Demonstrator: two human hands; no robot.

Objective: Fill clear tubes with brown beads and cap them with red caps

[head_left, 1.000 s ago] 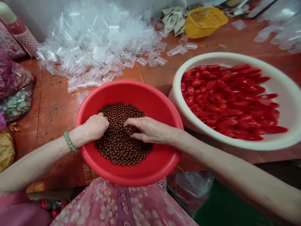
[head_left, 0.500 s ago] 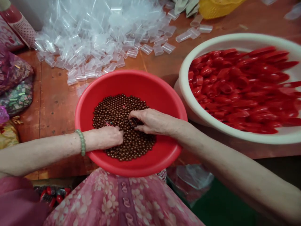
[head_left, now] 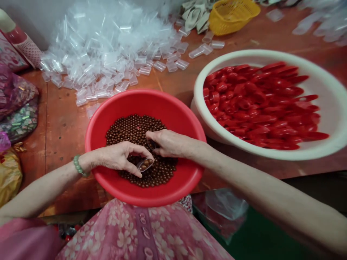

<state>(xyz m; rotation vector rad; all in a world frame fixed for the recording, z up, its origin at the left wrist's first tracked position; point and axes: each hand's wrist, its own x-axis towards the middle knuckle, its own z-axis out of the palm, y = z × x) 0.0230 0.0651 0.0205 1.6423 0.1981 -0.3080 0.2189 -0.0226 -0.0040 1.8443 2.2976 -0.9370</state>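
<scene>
A red plastic basin (head_left: 93,133) holds a heap of small brown balls (head_left: 130,126). Over the heap, my left hand (head_left: 124,159) pinches a clear plastic tube (head_left: 146,165) between thumb and fingers, and brown balls show inside its oval mouth. Close beside it on the right, my right hand (head_left: 170,142) is closed round another clear tube (head_left: 151,144), whose oval rim faces left, low against the balls. How full this second tube is cannot be made out. A green bead bracelet (head_left: 78,167) circles my left wrist.
Behind the basin lies a large pile of clear tubes (head_left: 103,54). To the right, a white basin (head_left: 200,94) holds many glossy red plastic pieces (head_left: 260,104). A yellow basket (head_left: 230,21) stands at the back. Bags of wrapped items (head_left: 18,108) line the wooden table's left side.
My left hand has come up out of the balls and turned, bringing its ball-holding tube into sight. My right hand stays low with its tube. The view has shifted slightly right.
</scene>
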